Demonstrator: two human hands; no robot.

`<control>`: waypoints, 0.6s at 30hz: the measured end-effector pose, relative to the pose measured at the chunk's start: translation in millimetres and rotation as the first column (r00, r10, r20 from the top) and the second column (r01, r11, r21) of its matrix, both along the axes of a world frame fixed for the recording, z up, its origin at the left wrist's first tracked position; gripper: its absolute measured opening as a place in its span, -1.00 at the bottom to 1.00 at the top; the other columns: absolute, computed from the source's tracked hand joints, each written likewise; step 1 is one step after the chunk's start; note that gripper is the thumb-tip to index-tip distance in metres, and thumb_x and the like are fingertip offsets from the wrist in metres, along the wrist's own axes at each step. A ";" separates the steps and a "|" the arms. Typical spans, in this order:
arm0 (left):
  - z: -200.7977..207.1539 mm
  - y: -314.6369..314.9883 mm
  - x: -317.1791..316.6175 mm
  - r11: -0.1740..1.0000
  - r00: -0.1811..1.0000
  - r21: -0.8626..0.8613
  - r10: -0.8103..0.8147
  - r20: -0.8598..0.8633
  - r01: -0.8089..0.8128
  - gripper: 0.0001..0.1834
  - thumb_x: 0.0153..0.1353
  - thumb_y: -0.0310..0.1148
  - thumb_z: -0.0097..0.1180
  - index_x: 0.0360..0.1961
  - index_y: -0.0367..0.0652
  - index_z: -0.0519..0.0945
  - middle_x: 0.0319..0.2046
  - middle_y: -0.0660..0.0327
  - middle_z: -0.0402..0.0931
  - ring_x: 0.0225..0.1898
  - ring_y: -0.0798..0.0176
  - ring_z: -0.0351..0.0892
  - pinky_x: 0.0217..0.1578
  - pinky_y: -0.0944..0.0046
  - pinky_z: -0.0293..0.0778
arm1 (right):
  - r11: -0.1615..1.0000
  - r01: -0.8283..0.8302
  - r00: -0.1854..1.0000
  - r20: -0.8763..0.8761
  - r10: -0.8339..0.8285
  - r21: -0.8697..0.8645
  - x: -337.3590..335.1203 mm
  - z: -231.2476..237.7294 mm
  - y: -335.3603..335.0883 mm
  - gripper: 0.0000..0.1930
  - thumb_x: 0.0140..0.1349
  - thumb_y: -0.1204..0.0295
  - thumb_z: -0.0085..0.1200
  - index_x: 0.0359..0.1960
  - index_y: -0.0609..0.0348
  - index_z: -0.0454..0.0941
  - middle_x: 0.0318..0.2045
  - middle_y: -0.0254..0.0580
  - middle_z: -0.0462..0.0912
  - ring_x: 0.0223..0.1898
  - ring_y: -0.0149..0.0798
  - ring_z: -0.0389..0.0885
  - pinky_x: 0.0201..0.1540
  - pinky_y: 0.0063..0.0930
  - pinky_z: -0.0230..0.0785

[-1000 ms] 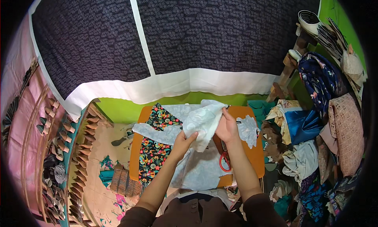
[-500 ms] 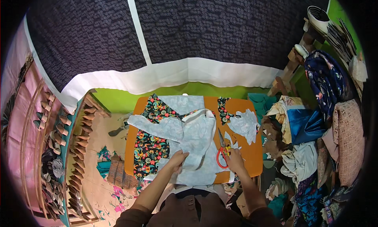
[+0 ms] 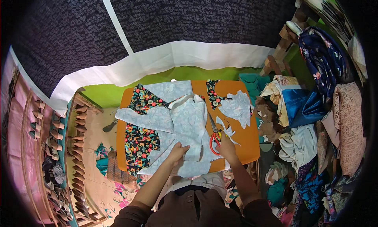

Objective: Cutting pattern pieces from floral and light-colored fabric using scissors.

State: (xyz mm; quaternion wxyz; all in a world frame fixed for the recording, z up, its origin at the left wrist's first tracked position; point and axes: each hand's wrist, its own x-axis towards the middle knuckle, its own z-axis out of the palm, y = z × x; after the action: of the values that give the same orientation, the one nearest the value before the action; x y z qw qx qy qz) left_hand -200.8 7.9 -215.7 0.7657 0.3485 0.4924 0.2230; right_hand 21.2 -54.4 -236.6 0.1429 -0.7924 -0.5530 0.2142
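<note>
"What worries you, from where we're standing?"

"The red-handled scissors (image 3: 214, 129). They're lying on the orange table (image 3: 249, 142), blades pointing away from the person, right beside the edge of the pale blue fabric (image 3: 188, 112). A careless push forward could snag it."

"Has the right hand (image 3: 227, 147) got them?"

"It's curled at the handles, fingers close together. I can't tell whether it's a proper grip; a half-hold might let them twist."

"And the left hand (image 3: 179, 153)?"

"Loosely curled, thumb out, down on the near part of that same blue fabric. Pinching a fold or just resting, I can't make out. If it's only resting, the cloth could slide."

"The blue lies mid-table, doesn't it?"

"Yes, in rumpled layers, partly over the black floral-print fabric (image 3: 141, 146). Should a blade catch an under layer, the wrong piece might get nicked. And the pale offcuts (image 3: 227, 131) beside the scissors could get caught up too."
</note>
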 end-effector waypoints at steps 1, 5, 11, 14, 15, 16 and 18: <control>6.2 -1.9 2.1 1.000 0.999 -0.011 0.021 -0.030 -0.022 -0.80 0.07 -0.33 0.04 -0.33 -0.19 0.38 -0.57 0.32 0.36 -0.63 0.46 0.30 -0.66 0.48 0.22 | 1.000 -0.007 1.000 -0.028 0.008 0.014 1.9 -0.1 -1.3 -0.31 -0.19 0.41 0.11 0.04 0.30 0.11 -0.29 0.19 0.42 -0.26 0.14 0.45 -0.26 -0.15 0.34; 7.3 -5.7 3.1 0.993 0.994 -0.030 0.112 -0.009 -0.112 -0.81 0.09 -0.27 0.01 -0.36 -0.15 0.39 -0.61 0.33 0.36 -0.68 0.50 0.23 -0.72 0.49 0.09 | 0.992 0.042 0.988 -0.150 -0.024 0.116 7.2 -9.0 -4.0 -0.33 -0.19 0.40 0.13 0.02 0.30 0.13 -0.28 0.17 0.45 -0.26 0.12 0.47 -0.24 -0.20 0.34; -10.8 -6.4 -9.6 0.997 0.996 -0.009 0.070 -0.057 -0.071 -0.74 0.09 -0.39 0.01 -0.23 -0.35 0.42 -0.32 0.15 0.49 -0.33 0.31 0.45 -0.30 0.37 0.36 | 0.986 0.142 0.951 -0.262 -0.162 -0.092 -1.1 16.8 1.0 -0.33 -0.13 0.15 0.13 0.02 0.19 0.20 -0.28 0.15 0.50 -0.22 0.10 0.49 -0.22 -0.20 0.32; -17.8 -9.7 -15.3 0.996 0.994 0.042 0.087 -0.064 -0.084 -0.68 0.07 -0.33 0.06 -0.19 -0.32 0.41 -0.35 0.18 0.48 -0.39 0.35 0.45 -0.42 0.40 0.37 | 0.996 0.091 0.940 -0.331 -0.087 -0.003 -11.2 33.2 -0.7 -0.36 -0.12 0.15 0.13 0.01 0.13 0.22 -0.34 0.13 0.53 -0.29 0.09 0.52 -0.27 -0.23 0.34; -18.3 -9.5 -18.5 0.995 0.994 0.043 0.093 -0.063 -0.090 -0.68 0.07 -0.33 0.06 -0.19 -0.32 0.41 -0.35 0.18 0.48 -0.39 0.35 0.45 -0.42 0.40 0.37 | 0.996 0.069 0.913 -0.406 -0.042 0.051 -14.5 37.8 -1.3 -0.36 -0.12 0.17 0.14 0.01 0.13 0.22 -0.35 0.14 0.53 -0.30 0.09 0.52 -0.29 -0.25 0.34; -10.4 -9.9 -21.1 0.996 0.993 0.073 0.064 -0.098 -0.057 -0.66 0.07 -0.34 0.06 -0.18 -0.33 0.40 -0.33 0.17 0.47 -0.36 0.34 0.44 -0.37 0.39 0.36 | 1.000 0.010 0.858 -0.513 0.003 0.023 -14.9 39.2 -3.0 -0.43 -0.06 0.34 0.14 0.02 0.17 0.21 -0.31 0.01 0.53 -0.33 -0.05 0.54 -0.31 -0.36 0.36; -6.8 -9.9 -24.7 0.995 0.990 0.100 0.041 -0.133 -0.028 -0.65 0.07 -0.35 0.07 -0.16 -0.34 0.39 -0.31 0.17 0.46 -0.32 0.33 0.44 -0.33 0.38 0.36 | 1.000 0.023 0.634 -0.773 -0.016 -0.002 -19.1 43.6 -10.5 -0.44 -0.04 0.42 0.12 0.03 0.19 0.19 -0.28 -0.07 0.50 -0.32 -0.14 0.52 -0.31 -0.40 0.37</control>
State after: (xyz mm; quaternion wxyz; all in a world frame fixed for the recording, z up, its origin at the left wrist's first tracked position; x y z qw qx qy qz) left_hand -225.5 -2.0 -222.5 0.7087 0.3914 0.5375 0.2359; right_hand 2.1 -64.8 -193.0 0.3711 -0.6301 -0.4312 0.5285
